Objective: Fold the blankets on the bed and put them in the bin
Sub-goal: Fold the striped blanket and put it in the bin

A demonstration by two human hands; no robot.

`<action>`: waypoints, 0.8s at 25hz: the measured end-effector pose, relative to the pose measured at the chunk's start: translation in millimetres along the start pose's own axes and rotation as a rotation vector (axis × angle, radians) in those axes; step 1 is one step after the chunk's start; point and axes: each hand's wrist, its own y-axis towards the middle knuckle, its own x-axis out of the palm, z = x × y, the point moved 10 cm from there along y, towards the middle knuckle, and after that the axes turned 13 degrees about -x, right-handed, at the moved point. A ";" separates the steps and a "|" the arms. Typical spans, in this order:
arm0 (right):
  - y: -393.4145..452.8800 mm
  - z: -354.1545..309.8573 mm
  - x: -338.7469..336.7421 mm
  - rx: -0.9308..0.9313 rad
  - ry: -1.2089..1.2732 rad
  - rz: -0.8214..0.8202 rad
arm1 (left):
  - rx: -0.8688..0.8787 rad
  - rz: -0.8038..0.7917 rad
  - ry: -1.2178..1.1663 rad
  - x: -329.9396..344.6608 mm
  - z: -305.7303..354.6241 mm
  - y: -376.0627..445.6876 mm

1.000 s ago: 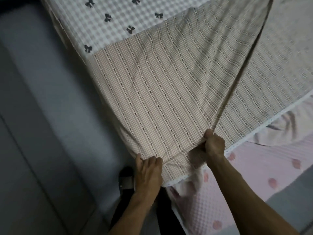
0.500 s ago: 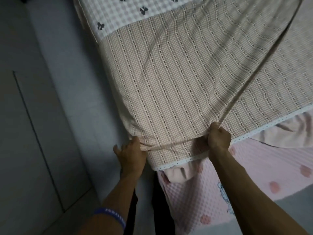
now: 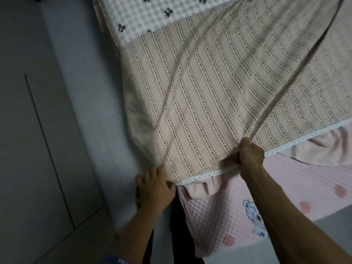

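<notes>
A person is looking down at a bed, both arms reaching forward. A beige checked blanket [image 3: 219,96] with a white lace edge is lying spread over the bed, pulled taut into long creases that are running toward the two hands. The right hand [image 3: 251,154] is curling into a fist around a bunched fold of the blanket near its lace edge. The left hand [image 3: 154,189] is gripping the blanket's near left corner at the side of the bed, fingers curled over the cloth. A pink waffle blanket [image 3: 219,216] with darker dots and a small cartoon print is lying beneath, hanging over the near edge. Farther up, a checked sheet [image 3: 152,14] with black bows is showing. Grey floor [image 3: 47,130] is lying to the left.
</notes>
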 end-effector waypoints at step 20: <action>-6.1 47.7 -34.2 0.123 -0.197 -0.076 | 0.322 -0.116 0.154 -5.9 58.8 -25.7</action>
